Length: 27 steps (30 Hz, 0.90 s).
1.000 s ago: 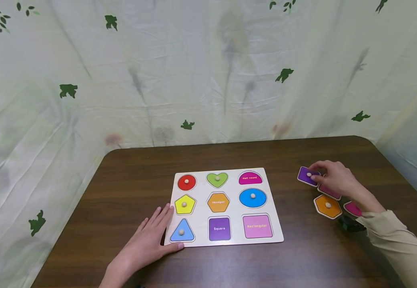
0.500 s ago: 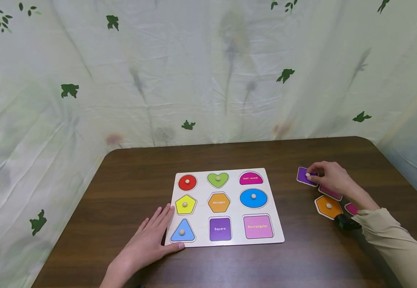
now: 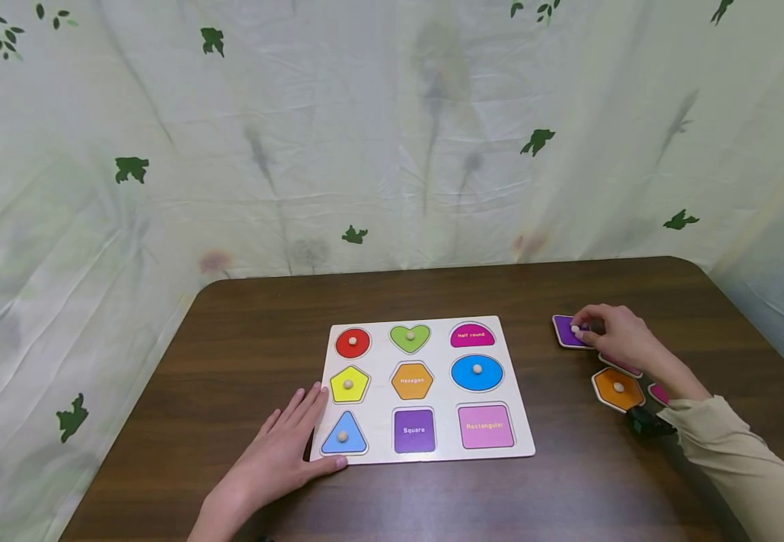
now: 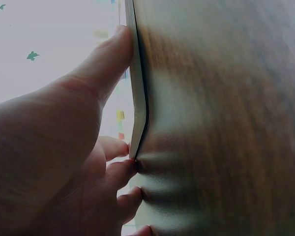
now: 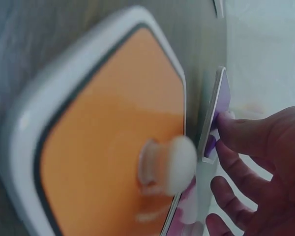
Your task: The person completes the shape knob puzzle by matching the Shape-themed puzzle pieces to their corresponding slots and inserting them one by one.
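My right hand pinches the small round knob of a purple square puzzle piece at the right of the table. In the right wrist view this purple piece stands tilted by the thumb and fingertips. My left hand lies along the left edge of a white shape puzzle board, fingers spread and straight, thumb on its lower left corner. On the board, the purple "Square" recess, the pink "Rectangular" recess, the orange "Hexagon" recess and the "Half round" recess show printed words.
An orange hexagon piece, a pink piece and a magenta piece lie under and beside the right forearm. Several knobbed pieces sit in the board, including a red circle and a blue oval. A curtain hangs behind the table.
My right hand has shifted slightly left, and the purple square piece has slid left with it, away from the pink piece. The left hand and the board keep their places.
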### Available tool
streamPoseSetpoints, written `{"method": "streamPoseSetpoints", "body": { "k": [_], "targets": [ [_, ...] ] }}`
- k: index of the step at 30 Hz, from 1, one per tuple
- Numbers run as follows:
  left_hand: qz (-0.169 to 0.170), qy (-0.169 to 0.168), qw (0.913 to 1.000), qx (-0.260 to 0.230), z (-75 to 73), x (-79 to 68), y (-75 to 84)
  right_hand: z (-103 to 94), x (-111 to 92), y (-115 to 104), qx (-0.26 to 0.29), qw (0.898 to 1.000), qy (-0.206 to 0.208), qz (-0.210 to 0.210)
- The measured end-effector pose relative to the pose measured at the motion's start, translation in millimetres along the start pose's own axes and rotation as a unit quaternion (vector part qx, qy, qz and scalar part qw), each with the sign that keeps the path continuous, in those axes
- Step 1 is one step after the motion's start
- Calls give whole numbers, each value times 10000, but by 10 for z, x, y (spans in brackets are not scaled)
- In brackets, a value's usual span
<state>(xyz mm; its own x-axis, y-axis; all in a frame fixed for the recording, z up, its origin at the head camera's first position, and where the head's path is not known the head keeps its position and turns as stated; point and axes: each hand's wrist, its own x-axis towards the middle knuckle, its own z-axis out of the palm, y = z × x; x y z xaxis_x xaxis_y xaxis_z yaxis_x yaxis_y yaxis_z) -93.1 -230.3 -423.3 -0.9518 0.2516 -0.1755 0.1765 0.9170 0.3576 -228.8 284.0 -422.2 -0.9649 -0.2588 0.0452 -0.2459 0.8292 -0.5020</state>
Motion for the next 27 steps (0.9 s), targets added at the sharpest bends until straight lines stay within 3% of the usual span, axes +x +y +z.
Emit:
{"method": "streamPoseSetpoints", "body": {
  "k": [19, 27],
  "targets": [
    [7, 1, 10000, -36, -17, -14, 16, 106, -86, -358, 678, 9932, 753, -571],
    [41, 19, 10000, -17, -16, -14, 13, 189, -124, -490, 849, 9914, 862, -505]
  ]
}}
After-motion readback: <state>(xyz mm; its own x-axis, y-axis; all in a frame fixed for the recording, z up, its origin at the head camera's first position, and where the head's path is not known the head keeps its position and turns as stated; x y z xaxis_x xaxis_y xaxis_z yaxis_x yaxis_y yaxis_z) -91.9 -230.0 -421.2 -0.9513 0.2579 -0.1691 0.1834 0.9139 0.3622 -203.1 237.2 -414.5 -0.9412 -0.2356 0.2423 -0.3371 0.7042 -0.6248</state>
